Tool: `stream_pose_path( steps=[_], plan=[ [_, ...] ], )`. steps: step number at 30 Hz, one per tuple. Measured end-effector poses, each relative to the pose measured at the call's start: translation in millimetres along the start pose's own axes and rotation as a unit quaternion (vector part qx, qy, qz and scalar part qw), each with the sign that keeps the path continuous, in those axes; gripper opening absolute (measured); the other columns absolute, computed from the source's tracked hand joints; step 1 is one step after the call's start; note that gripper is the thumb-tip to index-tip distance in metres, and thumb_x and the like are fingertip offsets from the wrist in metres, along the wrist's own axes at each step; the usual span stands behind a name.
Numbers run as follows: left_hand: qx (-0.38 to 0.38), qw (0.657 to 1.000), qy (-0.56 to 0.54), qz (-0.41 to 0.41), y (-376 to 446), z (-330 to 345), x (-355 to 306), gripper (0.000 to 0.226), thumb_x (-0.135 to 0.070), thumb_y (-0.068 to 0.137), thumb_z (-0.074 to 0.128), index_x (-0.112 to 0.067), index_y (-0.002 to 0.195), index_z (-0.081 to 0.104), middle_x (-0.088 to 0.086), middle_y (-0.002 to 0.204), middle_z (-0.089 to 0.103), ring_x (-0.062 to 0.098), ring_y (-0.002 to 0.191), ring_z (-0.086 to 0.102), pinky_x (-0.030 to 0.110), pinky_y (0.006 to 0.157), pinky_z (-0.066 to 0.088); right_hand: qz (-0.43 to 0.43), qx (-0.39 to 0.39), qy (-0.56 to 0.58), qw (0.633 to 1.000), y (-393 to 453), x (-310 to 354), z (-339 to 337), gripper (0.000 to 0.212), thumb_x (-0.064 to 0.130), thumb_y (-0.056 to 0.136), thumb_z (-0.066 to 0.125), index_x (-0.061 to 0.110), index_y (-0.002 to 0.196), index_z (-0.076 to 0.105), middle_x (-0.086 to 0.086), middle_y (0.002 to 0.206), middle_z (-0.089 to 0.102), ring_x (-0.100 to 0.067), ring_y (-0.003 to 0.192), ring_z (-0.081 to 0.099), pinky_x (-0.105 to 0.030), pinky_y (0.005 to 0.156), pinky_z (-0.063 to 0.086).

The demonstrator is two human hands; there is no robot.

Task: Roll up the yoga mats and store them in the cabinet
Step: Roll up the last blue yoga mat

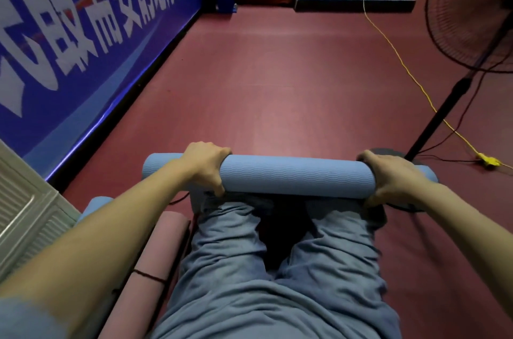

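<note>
A rolled blue yoga mat lies crosswise in front of my knees, fully rolled into a tube. My left hand grips it near its left end, fingers curled over the top and thumb underneath. My right hand grips it near the right end the same way. A rolled pink mat lies lengthwise on the floor beside my left leg. The end of another rolled blue mat shows just left of the pink one, mostly hidden by my left forearm.
A pale cabinet with a louvred door stands at the lower left. A blue banner wall runs along the left. A standing fan rises on the right, its base behind the mat's right end. A yellow cable crosses the dark red floor.
</note>
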State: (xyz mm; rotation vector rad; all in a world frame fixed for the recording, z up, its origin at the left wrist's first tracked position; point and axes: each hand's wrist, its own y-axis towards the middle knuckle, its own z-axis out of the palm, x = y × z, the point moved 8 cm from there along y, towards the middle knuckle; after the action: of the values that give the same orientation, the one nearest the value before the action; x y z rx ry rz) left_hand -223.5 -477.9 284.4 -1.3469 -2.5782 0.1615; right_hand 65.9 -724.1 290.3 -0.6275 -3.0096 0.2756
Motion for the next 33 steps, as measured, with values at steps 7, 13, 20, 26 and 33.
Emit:
stream_pose_path(
  steps=[7, 13, 20, 26, 33],
  plan=[
    [0.052, 0.998, 0.025, 0.035, -67.7, 5.7, -31.5, 0.083, -0.073, 0.042, 0.081, -0.03, 0.107, 0.054, -0.001, 0.092, 0.066, 0.025, 0.086, 0.063, 0.038, 0.073, 0.053, 0.003, 0.041, 0.012, 0.999, -75.5, 5.0, 15.9, 0.097, 0.064, 0.036, 0.078, 0.041, 0.12, 0.037, 0.015, 0.089, 0.059, -0.013, 0.08, 0.059, -0.032, 0.062, 0.042],
    [0.096, 0.994, 0.034, 0.033, -118.7, 17.7, -47.7, 0.083, -0.07, 0.044, 0.083, -0.03, 0.109, 0.053, -0.003, 0.097, 0.065, 0.022, 0.089, 0.063, 0.039, 0.077, 0.054, -0.006, 0.049, 0.031, 0.998, -123.6, 17.5, 41.5, 0.082, 0.063, 0.037, 0.075, 0.043, 0.106, 0.036, 0.018, 0.091, 0.06, -0.008, 0.081, 0.06, -0.032, 0.065, 0.05],
    [0.083, 0.995, 0.041, 0.021, -137.3, 26.8, -50.0, 0.076, -0.069, 0.042, 0.08, -0.03, 0.102, 0.052, -0.007, 0.093, 0.065, 0.018, 0.084, 0.063, 0.036, 0.072, 0.054, -0.033, -0.075, 0.028, 0.996, -134.3, 26.9, 66.3, 0.089, 0.069, 0.04, 0.07, 0.038, 0.121, 0.053, 0.014, 0.108, 0.063, -0.02, 0.1, 0.063, -0.035, 0.075, 0.041],
    [0.137, 0.99, -0.031, 0.015, -109.8, 21.2, -39.8, 0.08, -0.067, 0.037, 0.088, -0.036, 0.104, 0.056, -0.015, 0.095, 0.063, 0.013, 0.088, 0.061, 0.034, 0.078, 0.054, -0.066, -0.197, 0.013, 0.978, -125.0, 60.7, 45.2, 0.085, 0.051, 0.05, 0.07, 0.022, 0.126, 0.045, -0.002, 0.119, 0.049, -0.032, 0.114, 0.052, -0.044, 0.096, 0.041],
    [0.032, 0.993, -0.114, 0.016, -118.4, 30.3, -41.0, 0.099, -0.063, 0.039, 0.088, -0.041, 0.129, 0.05, -0.018, 0.121, 0.056, 0.01, 0.112, 0.052, 0.036, 0.091, 0.05, -0.027, -0.226, 0.106, 0.968, -115.8, 61.8, 57.7, 0.073, 0.086, 0.081, 0.037, 0.021, 0.113, 0.049, 0.005, 0.105, 0.047, -0.022, 0.102, 0.049, -0.043, 0.099, 0.034]
  ],
)
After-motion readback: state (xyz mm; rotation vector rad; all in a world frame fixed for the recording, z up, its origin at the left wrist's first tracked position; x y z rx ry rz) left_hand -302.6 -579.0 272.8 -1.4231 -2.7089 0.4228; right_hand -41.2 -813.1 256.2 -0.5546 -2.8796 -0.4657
